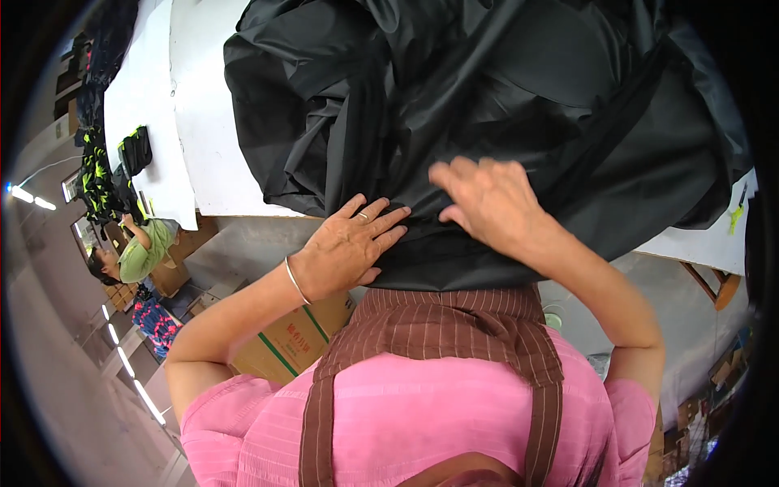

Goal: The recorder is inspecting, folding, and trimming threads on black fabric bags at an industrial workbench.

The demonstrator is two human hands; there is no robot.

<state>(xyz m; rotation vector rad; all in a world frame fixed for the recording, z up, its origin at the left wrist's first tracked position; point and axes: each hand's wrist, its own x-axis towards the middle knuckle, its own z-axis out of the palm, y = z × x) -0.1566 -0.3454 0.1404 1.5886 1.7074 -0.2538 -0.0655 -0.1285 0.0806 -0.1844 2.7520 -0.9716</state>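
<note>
A large, loosely gathered piece of shiny black fabric (519,105) covers much of the table and hangs over its near edge toward my lap. My left hand (345,243) lies flat on the fabric near that edge, fingers spread, with a ring and a bracelet on. Just to the right, my right hand (491,199) is over the cloth with fingers bent and the thumb held apart. Nothing shows between its fingers, which are slightly blurred.
The white table (211,105) shows at the left. A small tool with a yellow-green handle (736,215) lies at its right end. Below stands a cardboard box (292,337). Far left, a person in green (146,256) is near black and yellow-green items (97,178).
</note>
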